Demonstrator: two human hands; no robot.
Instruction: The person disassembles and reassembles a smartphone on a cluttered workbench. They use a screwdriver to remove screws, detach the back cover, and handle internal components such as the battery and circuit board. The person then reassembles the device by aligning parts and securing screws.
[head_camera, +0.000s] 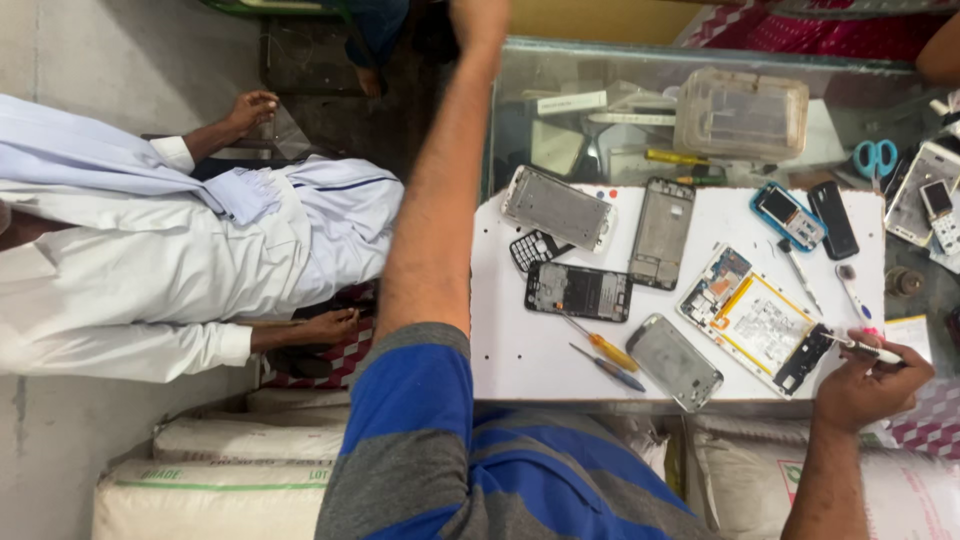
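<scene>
Head view: right hand (868, 385) pinches thin white tool (868, 349) at right edge of white work board (520, 350), tip touching opened phone with yellow-edged battery (758, 320). Left hand (478, 18) raised to top edge, grip cannot be told. Two screwdrivers (605, 355) lie on board left of phone. Person in white sits at left.

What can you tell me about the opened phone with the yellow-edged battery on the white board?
The opened phone lies flat and face down on the white board, back cover off, set askew. A pale battery with yellow edging fills its middle; a blue-tinted circuit board sits at the upper-left end and a dark board at the lower-right end. A thin white tool, held in the right hand, meets that dark end. A grey back cover lies close beside it.
</scene>
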